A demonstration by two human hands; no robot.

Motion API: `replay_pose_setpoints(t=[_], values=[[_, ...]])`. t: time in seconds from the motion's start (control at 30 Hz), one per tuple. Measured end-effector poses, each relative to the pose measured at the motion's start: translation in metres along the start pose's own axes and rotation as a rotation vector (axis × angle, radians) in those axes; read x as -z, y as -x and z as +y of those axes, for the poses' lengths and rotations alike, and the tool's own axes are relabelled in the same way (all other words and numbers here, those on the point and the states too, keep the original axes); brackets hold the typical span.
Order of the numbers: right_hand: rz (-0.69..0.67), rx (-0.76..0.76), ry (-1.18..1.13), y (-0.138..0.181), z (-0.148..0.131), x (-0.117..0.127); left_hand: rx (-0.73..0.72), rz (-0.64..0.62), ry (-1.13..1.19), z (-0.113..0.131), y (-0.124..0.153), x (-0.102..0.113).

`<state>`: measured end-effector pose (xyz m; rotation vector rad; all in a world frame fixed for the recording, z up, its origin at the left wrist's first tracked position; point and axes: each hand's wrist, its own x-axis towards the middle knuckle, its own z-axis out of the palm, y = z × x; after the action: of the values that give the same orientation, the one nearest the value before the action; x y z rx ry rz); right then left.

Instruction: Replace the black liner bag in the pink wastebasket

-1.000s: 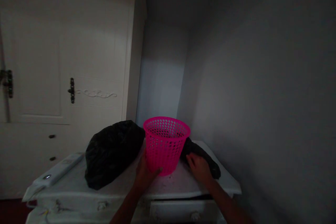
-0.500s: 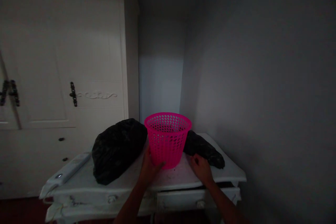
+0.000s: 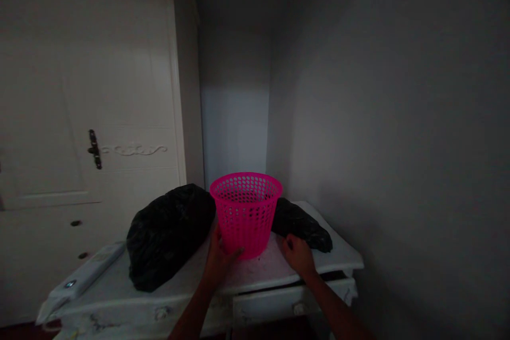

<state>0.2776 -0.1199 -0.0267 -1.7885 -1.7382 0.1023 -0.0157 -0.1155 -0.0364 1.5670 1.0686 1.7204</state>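
Observation:
A bright pink perforated plastic basket [image 3: 246,223] stands upright on the white dresser top [image 3: 255,275]. My left hand [image 3: 218,259] grips its lower left side, thumb across the front and the other fingers partly hidden behind it. To the right of the basket, my right hand [image 3: 297,254] rests low over the dresser top with its fingers curled in. Whatever it may hold is hidden. Just behind that hand lies a flattened black plastic bag [image 3: 305,226], partly covered by the basket. A fuller black plastic bag [image 3: 169,236] sits left of the basket.
A long white object [image 3: 87,271] lies along the dresser's left end. At the dresser's front, a drawer [image 3: 274,308] sits slightly out and askew. A white wardrobe [image 3: 131,90] rises behind on the left, and a grey wall [image 3: 378,133] borders the right.
The view has turned slightly right, so everything sits further left in the picture. Both hands keep about the same places relative to the basket and bags.

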Motion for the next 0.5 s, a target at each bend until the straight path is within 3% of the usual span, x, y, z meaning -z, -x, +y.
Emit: replay_pose_setpoints(t=[0.37,0.5], values=[[0.001,0.002,0.003,0.0011,0.0008,-0.0001,0.015,-0.002,-0.029,0.0019,-0.0023,0.0012],[0.022,0.122,-0.001,0.0023,-0.0018,-0.001,0.009,-0.019,-0.021,0.0055,-0.0013,0.0012]])
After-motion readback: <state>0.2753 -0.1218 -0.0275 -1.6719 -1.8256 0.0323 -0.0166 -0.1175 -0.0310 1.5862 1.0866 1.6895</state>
